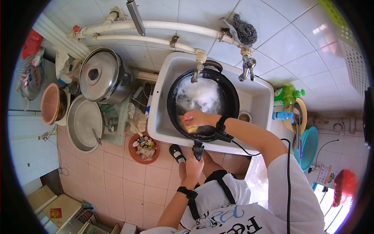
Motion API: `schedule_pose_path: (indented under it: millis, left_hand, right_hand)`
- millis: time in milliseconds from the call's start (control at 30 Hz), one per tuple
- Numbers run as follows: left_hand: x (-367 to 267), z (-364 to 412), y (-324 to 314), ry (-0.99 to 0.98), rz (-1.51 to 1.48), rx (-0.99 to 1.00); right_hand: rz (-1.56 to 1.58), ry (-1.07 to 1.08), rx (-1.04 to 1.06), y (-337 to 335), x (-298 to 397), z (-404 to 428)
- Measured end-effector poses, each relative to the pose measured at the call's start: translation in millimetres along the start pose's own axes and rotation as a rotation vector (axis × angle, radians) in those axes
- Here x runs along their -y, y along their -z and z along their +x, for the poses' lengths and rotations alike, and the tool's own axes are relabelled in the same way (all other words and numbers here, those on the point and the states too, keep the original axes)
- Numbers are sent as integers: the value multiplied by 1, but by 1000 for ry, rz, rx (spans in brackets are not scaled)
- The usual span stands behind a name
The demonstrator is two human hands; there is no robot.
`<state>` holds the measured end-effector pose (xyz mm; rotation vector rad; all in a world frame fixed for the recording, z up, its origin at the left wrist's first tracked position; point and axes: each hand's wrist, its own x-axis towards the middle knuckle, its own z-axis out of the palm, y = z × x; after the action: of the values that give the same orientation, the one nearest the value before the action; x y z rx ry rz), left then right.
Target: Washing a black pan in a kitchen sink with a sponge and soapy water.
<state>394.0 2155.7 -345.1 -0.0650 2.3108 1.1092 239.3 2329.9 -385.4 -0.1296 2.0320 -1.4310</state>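
Note:
A black wok (232, 102) with white foamy water (200, 93) in it rests in a white ceramic sink (263, 117), under a metal tap (197, 71). My left hand (193, 166) is closed around the wok's black handle (198, 149) at the sink's front edge. Inside the wok, near its lower left wall, my right hand (194, 118) presses a yellow sponge (191, 128); its fingertips are partly hidden. A small loop handle (214, 64) stands at the wok's far side. Each wrist wears a black strap.
A second tap (248, 65) is to the right, with steel wool (245, 29) above it. Green (286, 95) and blue (282, 115) bottles stand right of the sink. A lidded pot (99, 76), a metal basin (84, 122) and a red scrap basket (133, 153) are at left.

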Motion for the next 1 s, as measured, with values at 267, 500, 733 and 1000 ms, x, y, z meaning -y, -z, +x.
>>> schedule_pose_path:
  millis: [267,500,733,1000]
  left_hand:
    - [2,1,-3,6,30,-6]
    - [-2,-1,-1,13,29,-1]
    - [8,1,-7,-10,-8,-19]
    - [7,1,-7,-33,-3,-44]
  right_hand:
    - [-214,120,154,-1,9,-33]
    - [-275,-137,215,32,-10,-91]
    - [-208,-162,185,23,11,-95]
    - [-210,-14,109,8,20,-82]
